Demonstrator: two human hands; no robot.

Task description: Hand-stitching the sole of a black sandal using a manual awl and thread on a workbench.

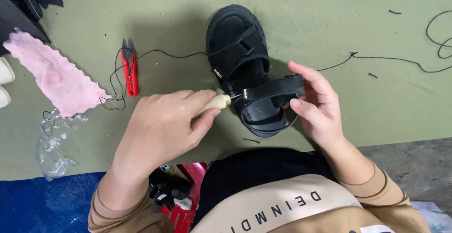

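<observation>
Olive-green cloth covers the table (pixel 329 16), where a black sandal (pixel 245 68) lies at centre frame, its ankle strap pinched in the closed right hand (pixel 315 106) while the left hand (pixel 165 124) grips a pale-handled awl (pixel 219 102) against it, red thread snips (pixel 130 70) lying to the left

Red thread snips (pixel 130 70) lie beside a pink cloth (pixel 56 75) and crumpled clear plastic (pixel 54 148) on the green mat (pixel 358 110).

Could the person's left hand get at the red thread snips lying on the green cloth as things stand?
Probably yes, but not freely: the red thread snips lie uncovered just beyond the left hand, with open green cloth between. That hand is closed on a pale-handled tool against the black sandal.
</observation>
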